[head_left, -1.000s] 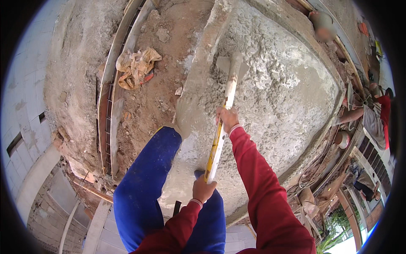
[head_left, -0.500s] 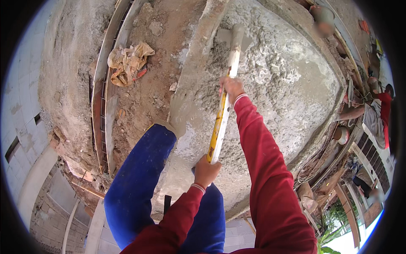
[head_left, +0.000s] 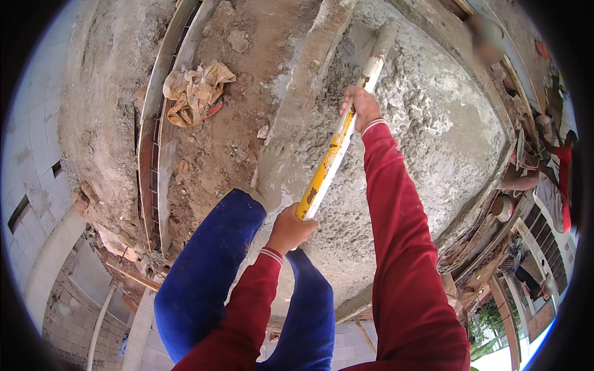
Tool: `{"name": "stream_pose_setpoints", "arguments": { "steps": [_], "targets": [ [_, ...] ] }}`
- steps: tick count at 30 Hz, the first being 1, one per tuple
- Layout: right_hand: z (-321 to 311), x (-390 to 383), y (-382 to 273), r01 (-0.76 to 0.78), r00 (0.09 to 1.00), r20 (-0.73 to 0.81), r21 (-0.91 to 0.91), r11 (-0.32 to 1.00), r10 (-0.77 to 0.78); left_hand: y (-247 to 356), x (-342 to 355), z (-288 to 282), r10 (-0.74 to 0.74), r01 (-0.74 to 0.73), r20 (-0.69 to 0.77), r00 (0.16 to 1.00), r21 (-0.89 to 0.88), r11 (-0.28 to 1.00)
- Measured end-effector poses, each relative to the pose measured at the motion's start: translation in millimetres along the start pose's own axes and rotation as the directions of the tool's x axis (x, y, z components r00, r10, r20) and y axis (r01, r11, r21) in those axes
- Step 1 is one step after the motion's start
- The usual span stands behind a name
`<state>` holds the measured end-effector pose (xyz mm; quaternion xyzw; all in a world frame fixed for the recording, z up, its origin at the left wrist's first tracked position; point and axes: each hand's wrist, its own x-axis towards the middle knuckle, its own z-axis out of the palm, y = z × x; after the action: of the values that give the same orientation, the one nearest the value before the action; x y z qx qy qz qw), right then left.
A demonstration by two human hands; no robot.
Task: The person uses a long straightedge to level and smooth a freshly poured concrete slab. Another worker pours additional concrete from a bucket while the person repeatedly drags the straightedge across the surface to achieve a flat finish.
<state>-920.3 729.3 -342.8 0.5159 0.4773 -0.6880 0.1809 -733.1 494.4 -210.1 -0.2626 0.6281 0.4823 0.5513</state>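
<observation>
Both my hands hold a long hoe (head_left: 334, 148), its handle painted yellow and white with chipped patches. My left hand (head_left: 292, 229) is closed round the near end of the handle, just above my knees. Farther up, my right hand (head_left: 362, 106) grips the handle with the fingers wrapped round it. The hoe's far end is caked in grey cement, and its blade is hard to make out against the wet concrete (head_left: 433, 142). This concrete is rough and lumpy in the middle, smoother toward the right.
A raised cement edge (head_left: 303, 86) borders the concrete on the left. Beyond it lie bare soil, a crumpled tan sack (head_left: 195, 93) and a curved board form with rebar (head_left: 154, 136). Other people are at the right, one wearing red (head_left: 564, 179). Boards (head_left: 507, 315) lean at lower right.
The hoe's far end has moved to the right, so the handle slants more. My right hand has shifted right and up; my left hand slightly left and up. Both still grip the handle.
</observation>
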Motion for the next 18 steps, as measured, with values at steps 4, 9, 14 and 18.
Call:
{"name": "stream_pose_setpoints", "arguments": {
  "steps": [4,9,14,18],
  "targets": [
    [-16,-23,31,-0.047,0.997,0.053,-0.080,0.996,0.051,-27,-47,39,-0.052,0.049,-0.058,0.997,-0.037,0.998],
    [-69,-75,107,-0.124,0.990,0.055,-0.040,0.991,0.126,-83,-108,93,-0.092,0.093,-0.110,0.990,0.003,0.996],
    [-151,-154,207,-0.246,0.952,0.210,0.089,0.965,0.223,-160,-193,155,-0.145,0.154,-0.116,0.983,0.071,0.986],
    [-215,-272,290,-0.336,0.928,0.243,0.216,0.917,0.283,-238,-295,196,-0.172,0.180,-0.055,0.984,0.246,0.952]
  ]
}}
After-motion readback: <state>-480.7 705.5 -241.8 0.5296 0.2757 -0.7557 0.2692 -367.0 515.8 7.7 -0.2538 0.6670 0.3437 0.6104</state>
